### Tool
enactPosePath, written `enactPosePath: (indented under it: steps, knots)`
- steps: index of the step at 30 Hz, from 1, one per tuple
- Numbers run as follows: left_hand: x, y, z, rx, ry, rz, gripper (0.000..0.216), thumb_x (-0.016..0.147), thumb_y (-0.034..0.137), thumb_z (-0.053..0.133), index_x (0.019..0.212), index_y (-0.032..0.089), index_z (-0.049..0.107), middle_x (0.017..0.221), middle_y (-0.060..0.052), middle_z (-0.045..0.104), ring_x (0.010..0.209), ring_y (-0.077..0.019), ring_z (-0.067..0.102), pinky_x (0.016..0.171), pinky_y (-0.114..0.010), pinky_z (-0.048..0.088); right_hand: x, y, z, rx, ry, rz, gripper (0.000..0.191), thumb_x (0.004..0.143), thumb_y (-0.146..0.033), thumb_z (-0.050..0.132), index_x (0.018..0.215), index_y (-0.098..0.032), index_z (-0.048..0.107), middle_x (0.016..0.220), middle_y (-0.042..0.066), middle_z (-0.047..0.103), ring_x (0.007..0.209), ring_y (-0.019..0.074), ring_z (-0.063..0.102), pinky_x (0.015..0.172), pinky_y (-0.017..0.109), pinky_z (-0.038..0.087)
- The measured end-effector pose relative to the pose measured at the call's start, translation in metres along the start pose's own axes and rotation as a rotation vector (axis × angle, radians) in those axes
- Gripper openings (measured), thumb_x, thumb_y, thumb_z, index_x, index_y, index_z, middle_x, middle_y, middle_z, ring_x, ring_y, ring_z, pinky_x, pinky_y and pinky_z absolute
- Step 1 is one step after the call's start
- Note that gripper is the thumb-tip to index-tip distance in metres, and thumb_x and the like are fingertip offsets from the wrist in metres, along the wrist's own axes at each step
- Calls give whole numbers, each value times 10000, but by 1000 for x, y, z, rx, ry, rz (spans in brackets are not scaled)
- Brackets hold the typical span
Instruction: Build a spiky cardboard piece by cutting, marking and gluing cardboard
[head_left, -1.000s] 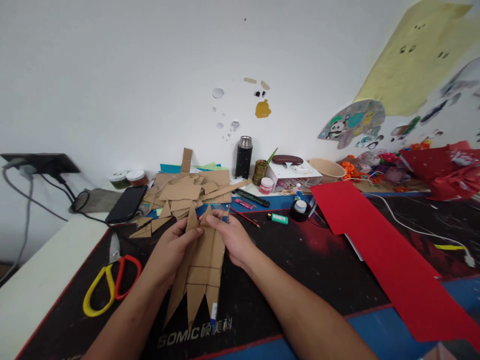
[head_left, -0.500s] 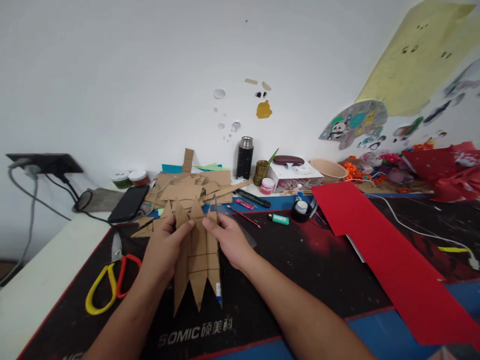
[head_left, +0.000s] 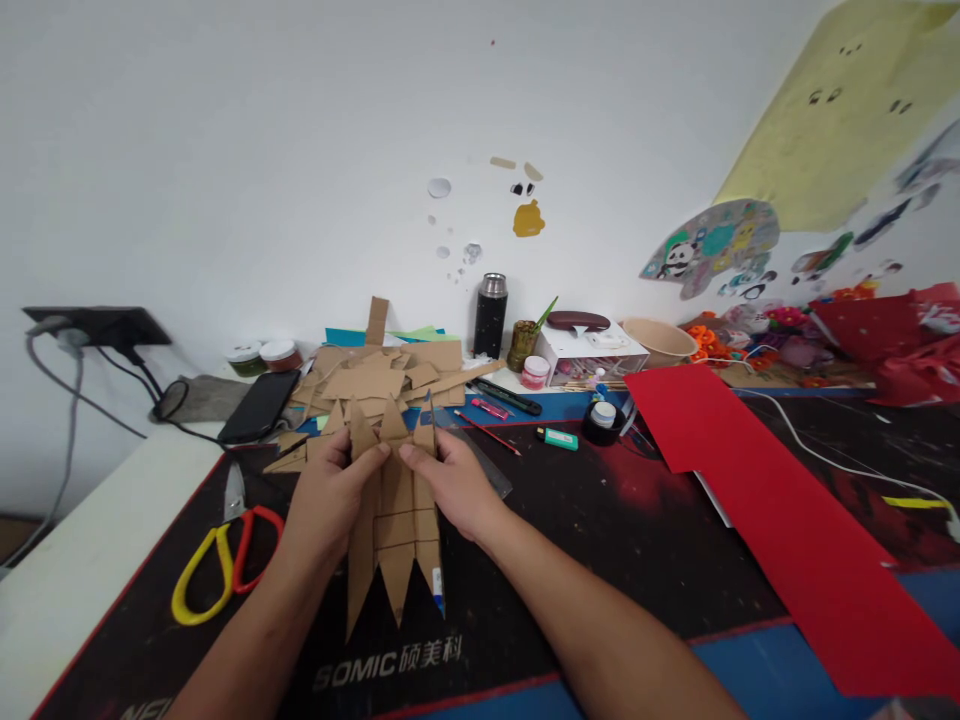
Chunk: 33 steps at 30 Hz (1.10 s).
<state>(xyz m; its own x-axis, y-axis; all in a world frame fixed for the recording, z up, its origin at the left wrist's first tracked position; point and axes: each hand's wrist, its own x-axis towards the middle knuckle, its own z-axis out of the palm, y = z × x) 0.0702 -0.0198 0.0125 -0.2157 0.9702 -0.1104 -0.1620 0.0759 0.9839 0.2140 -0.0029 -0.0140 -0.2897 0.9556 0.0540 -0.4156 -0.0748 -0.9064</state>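
A creased piece of cardboard [head_left: 396, 525] with pointed tabs at its top and bottom ends is held between both hands above the dark desk mat [head_left: 540, 590]. My left hand [head_left: 341, 485] grips its left side, thumb laid on the front face. On the other side, my right hand [head_left: 454, 480] pinches the cardboard, its thumb also pressing on the front near the upper fold. The fingers behind the cardboard are hidden. Scissors [head_left: 234, 555] with one yellow and one red handle lie left of my left forearm.
Cardboard scraps [head_left: 367, 382] are piled at the back, left of a black thermos [head_left: 490, 315]. A red pencil [head_left: 491, 435], a utility knife [head_left: 506, 396] and a green eraser [head_left: 559, 439] lie beyond my right hand. Red card [head_left: 780, 530] stretches along the right.
My right thumb has slid slightly left and down on the cardboard. Both hands keep their grip, and the cardboard stays nearly in place.
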Motion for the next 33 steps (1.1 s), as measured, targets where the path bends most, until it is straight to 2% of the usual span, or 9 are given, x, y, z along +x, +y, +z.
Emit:
enactPosePath:
  steps: [4, 9, 13, 17, 22, 28, 33]
  knots:
    - [1, -2, 0, 51, -14, 42, 479, 648, 378, 910, 1086, 225, 791, 969, -38, 850, 939, -312, 792, 867, -383, 610, 0, 3, -1, -44, 31, -14, 328, 825, -472, 819, 1071, -258, 790, 1153, 36, 828, 1121, 293, 755, 1070, 458, 537]
    - [0, -1, 1, 64, -55, 36, 416, 648, 370, 904, 1015, 211, 790, 913, -41, 850, 819, -291, 781, 748, -347, 596, 1, 7, -1, -30, 44, -21, 339, 804, -464, 832, 1075, -266, 781, 1133, 36, 830, 1100, 290, 759, 1047, 456, 548]
    - [-2, 0, 4, 50, -52, 39, 442, 632, 371, 918, 1019, 201, 789, 919, -46, 851, 824, -289, 780, 757, -344, 596, 2, 6, 0, -18, 43, -24, 315, 806, -435, 825, 1068, -267, 776, 1134, 36, 832, 1109, 296, 761, 1063, 469, 542]
    - [-4, -1, 6, 17, 0, 32, 501, 624, 406, 933, 1056, 203, 780, 947, -48, 850, 892, -311, 789, 810, -375, 610, 2, 2, 1, -4, 37, -28, 307, 827, -416, 800, 1099, -277, 773, 1202, 33, 824, 1176, 302, 750, 1114, 485, 519]
    - [-3, -1, 7, 6, 43, 26, 556, 607, 410, 953, 1091, 203, 773, 1000, -55, 850, 985, -318, 790, 850, -373, 617, 2, -1, 0, 11, 2, -31, 279, 838, -404, 795, 1092, -287, 785, 1188, 24, 825, 1206, 301, 742, 1150, 488, 503]
    - [-4, -1, 11, -96, 28, -46, 589, 566, 410, 981, 1064, 196, 752, 931, -52, 848, 854, -305, 804, 769, -384, 641, 3, -1, -3, 19, 6, -38, 283, 850, -380, 771, 1112, -276, 777, 1188, 21, 826, 1250, 296, 726, 1170, 480, 491]
    - [-2, -3, 11, -59, 57, 15, 568, 539, 458, 983, 996, 189, 780, 895, -51, 846, 838, -294, 790, 746, -357, 615, 5, 4, -5, 14, 2, -34, 342, 837, -381, 767, 1154, -253, 760, 1213, 31, 823, 1216, 297, 740, 1163, 476, 498]
